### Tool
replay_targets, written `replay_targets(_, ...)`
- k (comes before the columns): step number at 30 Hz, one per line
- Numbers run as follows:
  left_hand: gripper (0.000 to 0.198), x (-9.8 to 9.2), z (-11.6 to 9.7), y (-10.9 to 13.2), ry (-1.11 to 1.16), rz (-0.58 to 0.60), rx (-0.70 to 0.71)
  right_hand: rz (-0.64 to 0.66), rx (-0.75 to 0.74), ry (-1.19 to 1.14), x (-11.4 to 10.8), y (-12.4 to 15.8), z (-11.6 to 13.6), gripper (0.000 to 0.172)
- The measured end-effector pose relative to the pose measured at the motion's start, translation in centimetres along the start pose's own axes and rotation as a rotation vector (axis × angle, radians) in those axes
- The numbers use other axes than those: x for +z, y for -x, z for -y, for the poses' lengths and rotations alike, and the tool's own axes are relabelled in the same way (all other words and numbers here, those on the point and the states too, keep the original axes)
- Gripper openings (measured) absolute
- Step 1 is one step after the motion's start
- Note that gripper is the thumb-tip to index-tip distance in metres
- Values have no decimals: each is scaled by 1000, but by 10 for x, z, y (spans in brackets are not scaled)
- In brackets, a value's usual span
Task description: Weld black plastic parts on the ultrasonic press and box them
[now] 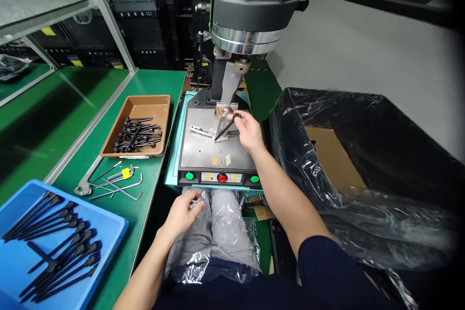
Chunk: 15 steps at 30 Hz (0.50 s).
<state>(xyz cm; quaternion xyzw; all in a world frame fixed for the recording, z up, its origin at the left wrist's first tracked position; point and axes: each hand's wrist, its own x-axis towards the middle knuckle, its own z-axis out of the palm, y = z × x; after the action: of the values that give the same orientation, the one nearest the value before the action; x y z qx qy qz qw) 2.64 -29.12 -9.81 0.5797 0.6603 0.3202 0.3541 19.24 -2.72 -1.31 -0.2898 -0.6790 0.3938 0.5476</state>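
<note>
My right hand point(249, 131) reaches over the grey plate point(203, 147) of a press machine point(250, 14) and pinches a thin black rod point(225, 130). The rod's far end sits at a brass-coloured fixture point(223, 112) under the machine's head. My left hand point(181, 213) rests in my lap at the mouth of a clear plastic bag point(218, 232), fingers closed on a small metal part point(196, 202). Two green buttons point(189, 176) and a red one point(222, 178) line the machine's front edge.
A brown tray point(145, 106) of black rods sits left of the machine. A blue tray point(22, 261) with long black rods lies at the near left. Hex keys point(116, 181) lie on the green bench. A cardboard box lined with black plastic point(363, 155) stands at the right.
</note>
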Motion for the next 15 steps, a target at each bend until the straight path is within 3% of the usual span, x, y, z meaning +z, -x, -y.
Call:
replay_targets(4, 37, -9, -19, -10, 379, -189, 54, 190, 439, -435, 10, 90, 32, 48)
replay_targets(7, 42, -11, -38, -21, 639, -236, 98, 344, 683, -613, 19, 139, 49, 53)
replay_targets(12, 38, -8, -58, -26, 799, -172, 124, 418, 665, -662, 26, 164, 59, 48)
replay_targets(15, 33, -6, -59, -21, 817, -214, 94, 414, 682, -662, 26, 169, 62, 51)
